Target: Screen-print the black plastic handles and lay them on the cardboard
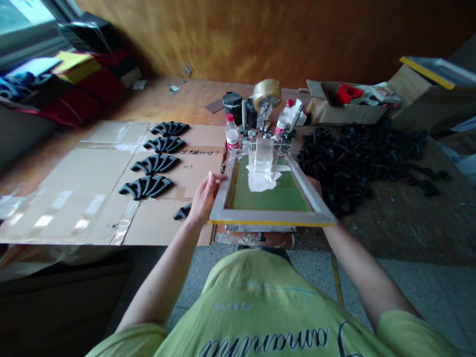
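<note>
Touches a screen frame (267, 216), apparently pointing lengthwise forward, between half-open left hand (205, 196) and right hand (316, 185) too hidden to judge.

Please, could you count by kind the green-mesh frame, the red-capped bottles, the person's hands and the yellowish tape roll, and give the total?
Green-mesh frame: 1
Red-capped bottles: 2
Left hand and right hand (partly hidden): 2
Yellowish tape roll: 1
Total: 6

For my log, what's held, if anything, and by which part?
Seemingly the frame: left hand at its left side, right hand at its right, mostly hidden.
</note>
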Motion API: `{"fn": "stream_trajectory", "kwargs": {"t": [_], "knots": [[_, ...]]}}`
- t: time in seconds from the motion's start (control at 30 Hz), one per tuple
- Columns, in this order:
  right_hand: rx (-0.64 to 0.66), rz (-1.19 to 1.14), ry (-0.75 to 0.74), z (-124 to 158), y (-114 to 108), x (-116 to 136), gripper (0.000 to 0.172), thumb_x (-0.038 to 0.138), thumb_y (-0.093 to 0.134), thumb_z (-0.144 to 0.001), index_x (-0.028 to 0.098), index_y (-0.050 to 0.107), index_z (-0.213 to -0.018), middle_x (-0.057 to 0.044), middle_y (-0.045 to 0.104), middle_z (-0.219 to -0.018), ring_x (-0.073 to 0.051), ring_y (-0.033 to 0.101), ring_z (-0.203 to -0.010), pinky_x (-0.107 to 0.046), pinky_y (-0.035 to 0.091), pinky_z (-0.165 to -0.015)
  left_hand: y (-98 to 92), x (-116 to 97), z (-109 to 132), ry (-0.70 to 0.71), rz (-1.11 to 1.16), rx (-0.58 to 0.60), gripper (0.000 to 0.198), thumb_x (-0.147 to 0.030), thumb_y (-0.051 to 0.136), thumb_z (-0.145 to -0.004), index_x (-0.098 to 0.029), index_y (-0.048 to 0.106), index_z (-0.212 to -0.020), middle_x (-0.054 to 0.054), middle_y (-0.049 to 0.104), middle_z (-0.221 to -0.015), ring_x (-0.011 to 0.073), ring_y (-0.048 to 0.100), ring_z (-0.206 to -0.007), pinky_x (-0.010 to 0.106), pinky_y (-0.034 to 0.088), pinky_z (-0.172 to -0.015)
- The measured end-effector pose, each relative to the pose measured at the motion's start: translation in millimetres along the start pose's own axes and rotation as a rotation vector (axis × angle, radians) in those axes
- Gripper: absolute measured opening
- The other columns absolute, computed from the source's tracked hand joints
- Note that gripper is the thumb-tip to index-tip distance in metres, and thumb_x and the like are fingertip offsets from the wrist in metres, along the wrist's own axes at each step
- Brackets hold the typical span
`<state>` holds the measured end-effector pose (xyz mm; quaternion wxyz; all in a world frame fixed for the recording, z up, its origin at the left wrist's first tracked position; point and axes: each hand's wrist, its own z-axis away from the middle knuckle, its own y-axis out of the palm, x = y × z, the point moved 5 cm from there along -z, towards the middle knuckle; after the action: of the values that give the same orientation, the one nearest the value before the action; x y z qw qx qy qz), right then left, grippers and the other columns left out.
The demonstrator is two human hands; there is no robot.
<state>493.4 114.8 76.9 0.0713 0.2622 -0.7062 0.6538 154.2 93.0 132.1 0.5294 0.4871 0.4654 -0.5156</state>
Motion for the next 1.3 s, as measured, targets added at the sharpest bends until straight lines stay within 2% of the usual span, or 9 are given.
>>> {"fn": "stream_trajectory", "kwargs": {"t": [0.1,0.17,0.23,0.37,0.47,0.63,1.0,1.1,1.3], "knots": [[-0.271,0.006,0.104,-19.5,-28.8,0.4,0.032,0.014,0.051,-0.094,0.011,0.069,-0.12,-0.013,0.069,-0.111,-0.021,0.064,-0.102,-0.037,0.051,-0.098,-6.4,61.8,20.9,-0.154,-0.06,0.008,0.064,-0.059,0.061,-0.084,-0.021,0.058,-0.134,-0.001,0.056,-0.066,0.0095,0.048,-0.052,0.018,0.035,-0.046],[-0.317,0.018,0.031,-38.5,-28.9,26.1,0.056,0.021,0.07,-0.084,0.019,0.056,-0.138,-0.014,0.056,-0.132,-0.027,0.057,-0.118,-0.045,0.045,-0.106,-7.0,94.8,23.6,-0.205,-0.107,-0.006,0.073,-0.054,0.066,-0.081,-0.022,0.047,-0.144,0.0,0.062,-0.074,0.0111,0.053,-0.057,0.019,0.039,-0.05],[-0.225,0.074,-0.078,-56.6,-15.2,58.6,0.066,0.024,0.078,-0.078,0.02,0.053,-0.14,-0.014,0.052,-0.134,-0.031,0.051,-0.124,-0.048,0.042,-0.108,-7.2,117.0,20.5,-0.228,-0.164,-0.022,0.074,-0.052,0.066,-0.08,-0.021,0.046,-0.145,0.001,0.066,-0.08,0.012,0.056,-0.062,0.019,0.041,-0.054],[0.016,0.207,-0.1,-61.7,20.7,93.8,0.028,0.021,0.074,-0.081,0.016,0.066,-0.108,-0.011,0.064,-0.104,-0.027,0.057,-0.103,-0.039,0.047,-0.091,-7.7,134.9,12.6,-0.258,-0.181,0.008,0.072,-0.054,0.064,-0.081,-0.019,0.05,-0.142,0.002,0.067,-0.081,0.0123,0.057,-0.063,0.019,0.041,-0.053],[0.14,0.238,-0.202,-35.1,36.9,99.3,0.007,0.014,0.065,-0.085,0.016,0.067,-0.091,-0.008,0.066,-0.091,-0.023,0.058,-0.092,-0.033,0.045,-0.084,-8.3,138.2,11.8,-0.285,-0.143,0.031,0.072,-0.055,0.064,-0.08,-0.016,0.051,-0.139,0.002,0.066,-0.077,0.0133,0.058,-0.061,0.021,0.041,-0.053],[0.267,0.125,-0.476,-0.2,28.9,100.8,0.018,0.006,0.06,-0.079,0.019,0.07,-0.087,-0.005,0.067,-0.088,-0.02,0.06,-0.087,-0.03,0.042,-0.079,-6.7,137.1,13.1,-0.27,-0.123,0.042,0.065,-0.057,0.063,-0.081,-0.015,0.057,-0.129,0.001,0.065,-0.075,0.0135,0.057,-0.061,0.021,0.039,-0.052],[0.159,0.058,-0.397,12.4,38.2,102.2,0.019,0.012,0.059,-0.087,0.02,0.071,-0.099,-0.006,0.071,-0.1,-0.02,0.064,-0.093,-0.031,0.047,-0.082,-6.9,130.6,15.8,-0.285,-0.105,0.023,0.063,-0.059,0.065,-0.077,-0.016,0.06,-0.124,0.001,0.064,-0.075,0.012,0.055,-0.058,0.02,0.037,-0.05],[0.122,0.069,-0.284,-8.8,26.9,101.1,0.017,0.024,0.069,-0.087,0.024,0.07,-0.104,-0.003,0.071,-0.099,-0.02,0.065,-0.092,-0.03,0.049,-0.08,-6.9,126.9,15.8,-0.296,-0.097,0.021,0.067,-0.059,0.067,-0.075,-0.017,0.058,-0.127,0.0,0.064,-0.073,0.0122,0.054,-0.056,0.021,0.036,-0.049],[-0.101,0.066,-0.053,-81.6,-26.2,77.5,0.06,0.029,0.075,-0.085,0.027,0.052,-0.141,-0.004,0.069,-0.111,-0.022,0.065,-0.093,-0.034,0.051,-0.084,-5.6,76.7,20.5,-0.284,-0.045,0.0,0.07,-0.054,0.072,-0.073,-0.023,0.056,-0.134,-0.002,0.061,-0.068,0.0105,0.05,-0.051,0.02,0.034,-0.047]]}}
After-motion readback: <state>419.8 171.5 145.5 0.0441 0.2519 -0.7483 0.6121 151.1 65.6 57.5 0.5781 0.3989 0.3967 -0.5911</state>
